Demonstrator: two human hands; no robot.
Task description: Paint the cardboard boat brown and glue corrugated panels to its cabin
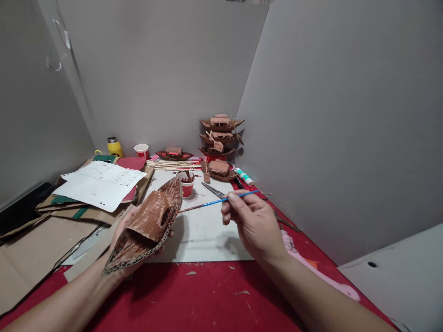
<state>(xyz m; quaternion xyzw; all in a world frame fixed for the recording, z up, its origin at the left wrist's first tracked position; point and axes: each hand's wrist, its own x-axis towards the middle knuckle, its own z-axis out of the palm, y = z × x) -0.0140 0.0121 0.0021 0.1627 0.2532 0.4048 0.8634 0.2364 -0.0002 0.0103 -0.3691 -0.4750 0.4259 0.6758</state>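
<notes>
Forearms [308, 288] over red tabletop [207, 297] (grey walls [155, 69])

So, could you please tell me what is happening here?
A person holds a cardboard boat in the left hand and a blue paintbrush in the right hand, its tip close to the boat. The canopy is patchily brown. A cup holding brown paint stands beyond, with other brown boats further back.

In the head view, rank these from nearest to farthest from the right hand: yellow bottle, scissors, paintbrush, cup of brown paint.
1. Paintbrush: held in the right hand.
2. Scissors: just beyond that hand.
3. Cup of brown paint: left of the scissors.
4. Yellow bottle: farther left, near the back wall.
</notes>
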